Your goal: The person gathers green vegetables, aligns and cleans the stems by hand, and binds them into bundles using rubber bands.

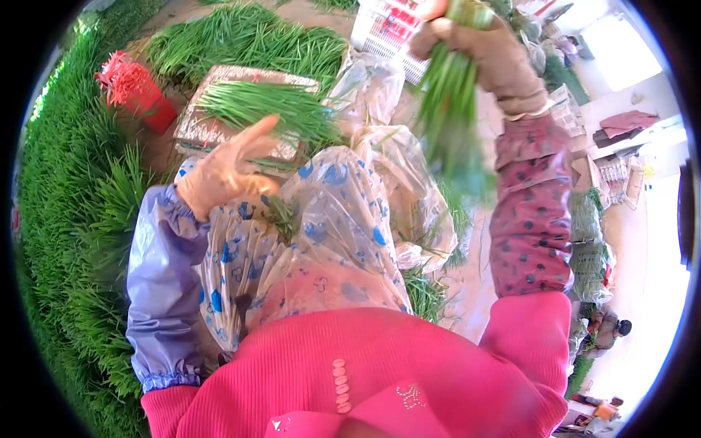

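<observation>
My right hand (493, 55), in a brownish glove, is raised at the upper right and closed around a bunch of green chives (447, 109). The leaves hang downward and their lower ends are blurred. My left hand (223, 171), in an orange glove, is open with thumb and fingers apart and nothing in it. It is just in front of a low block with a shiny patterned top (191, 130). Loose chives (270, 106) lie across that block, close to my left fingertips.
A red container (155, 109) of red ties stands left of the block. Behind lies a large chive pile (248, 40); more greens (73, 241) line the left side. A white crate (376, 33) is at the back. Other people (606, 332) are at far right.
</observation>
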Available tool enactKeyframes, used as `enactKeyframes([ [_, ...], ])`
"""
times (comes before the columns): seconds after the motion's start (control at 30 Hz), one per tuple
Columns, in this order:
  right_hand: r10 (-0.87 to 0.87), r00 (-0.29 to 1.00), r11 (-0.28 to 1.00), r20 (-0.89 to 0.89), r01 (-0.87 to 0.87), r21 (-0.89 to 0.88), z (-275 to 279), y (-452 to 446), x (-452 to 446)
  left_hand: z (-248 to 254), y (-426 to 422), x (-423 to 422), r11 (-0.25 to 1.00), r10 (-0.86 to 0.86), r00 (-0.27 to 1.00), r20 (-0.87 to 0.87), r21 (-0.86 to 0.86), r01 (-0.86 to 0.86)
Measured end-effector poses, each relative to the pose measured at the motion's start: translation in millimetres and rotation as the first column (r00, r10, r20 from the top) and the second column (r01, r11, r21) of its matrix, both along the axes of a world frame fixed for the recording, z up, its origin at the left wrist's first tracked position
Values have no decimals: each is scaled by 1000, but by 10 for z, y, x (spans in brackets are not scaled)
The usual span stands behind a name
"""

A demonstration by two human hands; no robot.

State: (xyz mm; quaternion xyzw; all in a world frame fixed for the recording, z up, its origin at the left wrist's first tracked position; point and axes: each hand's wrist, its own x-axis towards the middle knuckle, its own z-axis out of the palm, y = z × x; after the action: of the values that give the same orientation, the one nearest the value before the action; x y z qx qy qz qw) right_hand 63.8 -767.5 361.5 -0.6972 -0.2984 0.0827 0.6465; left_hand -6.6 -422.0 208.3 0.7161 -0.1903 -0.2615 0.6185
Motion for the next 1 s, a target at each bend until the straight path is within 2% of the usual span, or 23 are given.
enactKeyframes([
  [0.07, 74, 987, 992, -145, -87, -87, -43, 239, -72, 184, -217, 241, 993, -82, 926, 368, -49, 108],
  [0.1, 300, 945, 954, -130, -300, 17, -199, 339, 54, 245, -373, 319, 982, -39, 906, 420, -154, 113],
  [0.13, 294, 925, 955, -239, -295, 33, -245, 470, 69, 291, -543, 377, 960, 9, 886, 464, -253, 122],
  [0.2, 346, 912, 937, -222, -347, 36, -324, 793, 141, 529, -813, 438, 822, -170, 933, 318, -477, 312],
  [0.23, 331, 914, 943, -236, -313, 111, -292, 972, 76, 471, -772, 440, 936, -30, 958, 287, -328, 127],
  [0.27, 316, 915, 944, -250, -276, 183, -265, 1104, 21, 407, -808, 439, 906, -80, 997, 19, -416, 81],
  [0.33, 336, 903, 928, -269, -268, 259, -305, 1186, 59, 211, -770, 541, 770, -130, 990, -47, -634, 71],
  [0.37, 301, 896, 928, -327, -195, 319, -306, 1211, 51, 158, -749, 568, 774, -129, 991, -43, -629, 73],
  [0.4, 269, 880, 922, -391, -119, 368, -312, 1237, 48, 178, -757, 509, 672, -245, 968, -56, -730, 128],
  [0.43, 414, 775, 858, -477, -156, 490, -455, 1266, 180, 182, -769, 433, 549, -355, 933, -54, -820, 162],
  [0.53, 286, 810, 914, -512, -71, 398, -736, 1247, 438, 17, -814, 254, 597, -399, 916, -27, -766, 238],
  [0.57, 165, 832, 928, -530, 50, 368, -787, 1209, 374, -109, -845, 179, 593, -387, 910, -149, -796, 121],
  [0.6, 169, 831, 928, -529, 46, 369, -789, 1203, 285, 49, -895, 2, 669, -295, 926, -234, -743, 26],
  [0.67, -10, 846, 961, -534, 156, 228, -793, 1170, 179, -207, -915, 12, 591, -367, 881, -299, -806, -27],
  [0.7, -124, 914, 992, -387, 121, -31, -1000, 997, 458, -245, -904, 0, 589, -363, 883, -299, -807, -31],
  [0.73, -119, 915, 993, -386, 115, -33, -916, 964, 373, -266, -888, -13, 614, -333, 874, -355, -785, -85],
  [0.77, -407, 912, 866, 54, 405, -293, -845, 918, 241, -283, -873, -23, 636, -302, 861, -409, -759, -137],
  [0.8, -492, 692, 605, 529, 708, -364, -783, 904, 111, -296, -862, -28, 633, -295, 866, -404, -761, -140],
  [0.83, -448, 678, 714, 583, 664, -223, -839, 907, 24, -309, -849, -34, 622, -275, 863, -424, -763, -177],
  [0.87, -443, 681, 720, 583, 658, -222, -871, 910, -72, -332, -835, -36, 611, -257, 856, -448, -762, -215],
  [0.93, 29, 594, 734, 804, 534, -420, -876, 999, -372, -333, -814, -49, 645, -262, 827, -497, -728, -233],
  [0.97, 126, 569, 636, 812, 582, -507, -908, 1068, -472, -276, -820, -89, 672, -277, 836, -474, -718, -184],
  [1.0, 120, 571, 630, 812, 588, -507, -981, 1025, -401, -241, -835, -121, 696, -296, 843, -450, -705, -132],
])
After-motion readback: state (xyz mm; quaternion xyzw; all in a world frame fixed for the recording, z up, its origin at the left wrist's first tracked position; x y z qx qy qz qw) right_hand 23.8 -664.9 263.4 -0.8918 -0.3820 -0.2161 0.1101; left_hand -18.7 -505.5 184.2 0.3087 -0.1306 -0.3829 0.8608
